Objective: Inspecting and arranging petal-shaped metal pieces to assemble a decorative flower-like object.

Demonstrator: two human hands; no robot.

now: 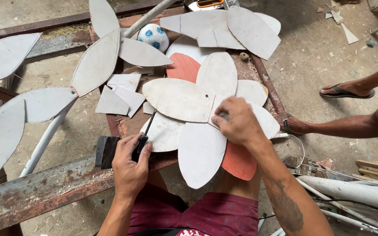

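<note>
A flower of white, petal-shaped panels (pixel 178 98) with two orange petals lies on a rusty metal workbench (pixel 44 185). My right hand (pixel 237 122) presses flat on the flower's middle, fingers on the overlapping petals. My left hand (pixel 130 164) grips a black-handled screwdriver (pixel 144 135) whose shaft points up toward the lower left petal. A dark block (pixel 106 150) sits just left of that hand.
Loose white offcuts (pixel 121 96), a white ball with blue spots (pixel 153 36) and more petals (pixel 237 26) lie at the back. Another petal assembly on a white pipe (pixel 44 102) stands at left. Another person's legs in sandals (pixel 346 91) are at right, near white pipes (pixel 355 192).
</note>
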